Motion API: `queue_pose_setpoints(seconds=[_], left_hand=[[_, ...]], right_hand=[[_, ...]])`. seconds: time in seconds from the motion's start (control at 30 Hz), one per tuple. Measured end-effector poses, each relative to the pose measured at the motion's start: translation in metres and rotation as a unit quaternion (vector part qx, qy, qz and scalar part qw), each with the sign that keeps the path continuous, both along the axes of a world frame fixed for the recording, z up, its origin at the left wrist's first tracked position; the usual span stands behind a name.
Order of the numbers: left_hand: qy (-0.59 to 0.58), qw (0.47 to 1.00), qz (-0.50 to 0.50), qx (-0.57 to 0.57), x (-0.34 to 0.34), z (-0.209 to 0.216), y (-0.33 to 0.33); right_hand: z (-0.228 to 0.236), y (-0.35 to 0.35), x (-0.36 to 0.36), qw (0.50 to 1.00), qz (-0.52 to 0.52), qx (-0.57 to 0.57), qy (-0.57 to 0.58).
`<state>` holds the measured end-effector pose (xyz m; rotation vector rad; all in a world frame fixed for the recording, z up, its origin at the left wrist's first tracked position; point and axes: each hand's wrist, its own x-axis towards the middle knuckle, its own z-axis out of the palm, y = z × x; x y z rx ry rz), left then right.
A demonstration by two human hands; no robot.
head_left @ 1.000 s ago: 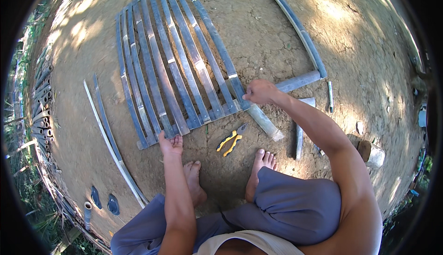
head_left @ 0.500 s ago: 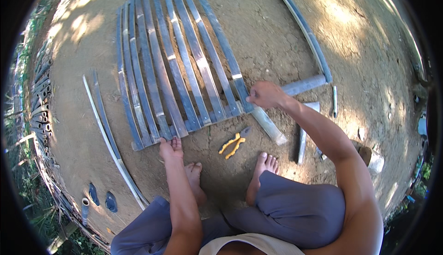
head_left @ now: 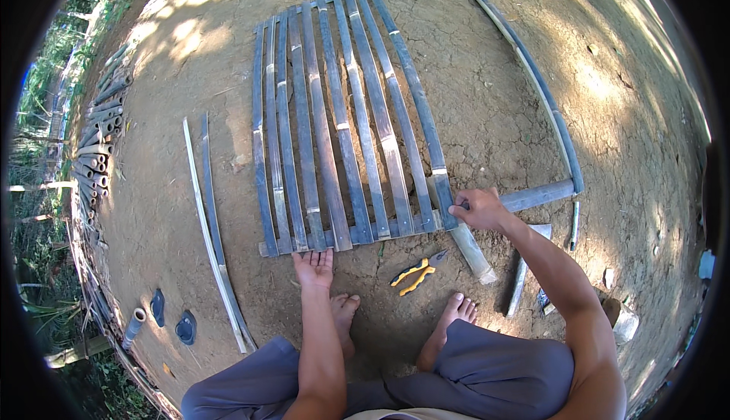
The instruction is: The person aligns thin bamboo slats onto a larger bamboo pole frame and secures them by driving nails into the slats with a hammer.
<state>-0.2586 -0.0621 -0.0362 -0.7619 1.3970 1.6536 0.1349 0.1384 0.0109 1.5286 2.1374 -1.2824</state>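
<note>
A panel of split bamboo slats (head_left: 340, 127) lies on the ground before me, its slats fixed across a near crosspiece (head_left: 357, 235). My left hand (head_left: 314, 268) is palm up at that crosspiece, fingers stretched out and fingertips touching its lower edge. At the panel's right side, my right hand (head_left: 480, 209) is closed, thumb and fingers pinching the near end of the outermost bamboo slat (head_left: 426, 120). Pliers with yellow handles (head_left: 414, 274) lie on the soil between the hands, jaws pointing up and right. A short pale bamboo piece (head_left: 473, 254) extends below the right hand.
Right of the panel, a long bamboo strip (head_left: 525, 59) meets a thick bamboo piece (head_left: 540, 194). A hatchet-like tool (head_left: 523, 275) and a short stick (head_left: 575, 226) lie nearby. Two loose strips (head_left: 207, 215), sandals (head_left: 185, 327) and stacked bamboo tubes (head_left: 95, 169) are at left.
The whole view has shifted, so the panel and the ground appear lower and further right. Both hands keep about the same places on the panel, and the left fingers look straighter.
</note>
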Motion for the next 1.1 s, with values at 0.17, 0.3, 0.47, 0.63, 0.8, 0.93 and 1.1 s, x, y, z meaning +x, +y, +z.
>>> queue_pose_setpoints(seconds=[0.17, 0.3, 0.47, 0.63, 0.8, 0.93, 1.1], left_hand=[[0.059, 0.998, 0.005, -0.007, -0.014, 0.009, 0.002], [0.143, 0.989, -0.014, -0.031, -0.007, 0.054, 0.016], [0.236, 0.97, -0.014, -0.049, -0.001, 0.114, 0.03], [0.29, 0.957, -0.023, -0.02, 0.015, 0.172, 0.051], [0.338, 0.94, -0.034, 0.02, 0.011, 0.204, 0.064], [0.327, 0.944, -0.044, 0.024, -0.013, 0.188, 0.087], [0.248, 0.965, -0.086, 0.017, -0.069, 0.106, 0.082]], right_hand=[[-0.004, -0.002, 0.005, 0.999, -0.018, 0.008, 0.033], [-0.001, 0.002, 0.013, 0.996, -0.036, -0.029, 0.079], [0.028, 0.016, 0.012, 0.985, -0.057, -0.074, 0.142], [0.033, 0.024, 0.019, 0.975, -0.061, -0.065, 0.204], [0.043, 0.031, 0.015, 0.954, -0.081, -0.114, 0.264], [0.039, 0.042, -0.001, 0.97, -0.052, -0.059, 0.231], [0.03, 0.052, -0.028, 0.994, -0.036, -0.013, 0.106]])
